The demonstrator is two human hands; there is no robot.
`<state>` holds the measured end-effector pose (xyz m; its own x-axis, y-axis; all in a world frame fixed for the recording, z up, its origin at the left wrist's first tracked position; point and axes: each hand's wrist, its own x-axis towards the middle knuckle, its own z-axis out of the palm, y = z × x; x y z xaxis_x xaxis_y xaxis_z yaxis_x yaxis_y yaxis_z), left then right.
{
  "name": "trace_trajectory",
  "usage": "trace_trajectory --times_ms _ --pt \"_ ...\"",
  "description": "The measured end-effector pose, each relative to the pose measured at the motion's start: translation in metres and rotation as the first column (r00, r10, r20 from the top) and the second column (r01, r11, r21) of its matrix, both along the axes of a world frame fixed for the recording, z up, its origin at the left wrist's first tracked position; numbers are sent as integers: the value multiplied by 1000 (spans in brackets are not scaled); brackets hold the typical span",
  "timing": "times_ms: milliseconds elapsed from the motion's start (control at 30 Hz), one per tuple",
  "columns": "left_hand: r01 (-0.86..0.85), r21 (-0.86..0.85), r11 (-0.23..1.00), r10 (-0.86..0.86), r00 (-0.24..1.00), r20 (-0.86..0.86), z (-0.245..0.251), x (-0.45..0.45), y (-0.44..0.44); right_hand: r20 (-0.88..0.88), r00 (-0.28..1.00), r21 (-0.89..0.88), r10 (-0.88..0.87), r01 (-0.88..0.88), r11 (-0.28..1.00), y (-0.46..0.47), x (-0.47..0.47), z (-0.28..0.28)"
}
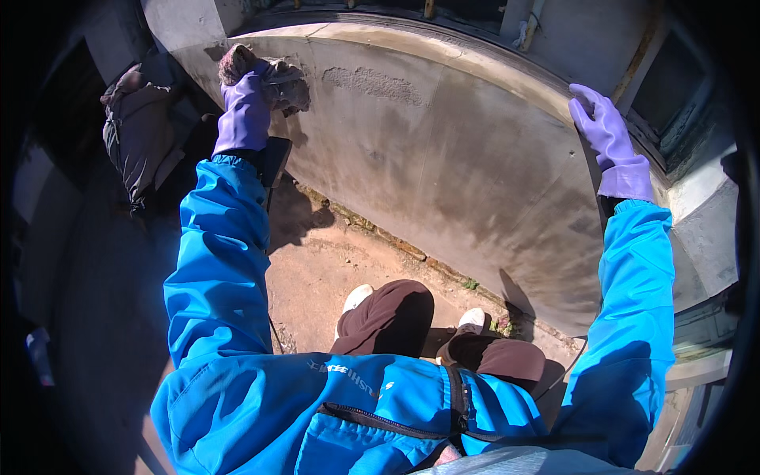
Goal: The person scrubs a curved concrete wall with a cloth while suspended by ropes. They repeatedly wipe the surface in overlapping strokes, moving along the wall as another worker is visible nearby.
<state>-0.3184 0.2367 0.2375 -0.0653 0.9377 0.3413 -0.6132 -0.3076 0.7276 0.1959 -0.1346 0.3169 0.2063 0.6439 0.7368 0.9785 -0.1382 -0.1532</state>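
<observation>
My left hand (244, 107), in a purple rubber glove, grips a crumpled, dirty cloth (286, 86) against the upper left of a grey plastered wall (427, 148). A reddish, rough-textured part of the bundle shows above the glove; the fingers are mostly hidden. My right hand (602, 127), in a matching glove, rests at the wall's upper right edge beside the sill, its fingers somewhat apart and nothing seen in them. A rough, darker patch (374, 84) marks the wall right of the cloth.
The pale sill (404, 44) curves along the wall top, below a window with rusty bars (428, 8). A tied grey sack (142, 130) stands at the left in shade. Small plants (470, 284) grow where the wall meets the concrete ground (314, 267).
</observation>
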Motion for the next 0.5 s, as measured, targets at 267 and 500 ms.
trace_trajectory --times_ms 267,500 --pt "-208 79 975 203 977 65 -1 117 44 16 999 205 -48 44 978 -2 -9 -28" --pt "20 80 997 -20 1000 -1 10 165 40 -10 995 183 -98 98 978 9 -8 -28"
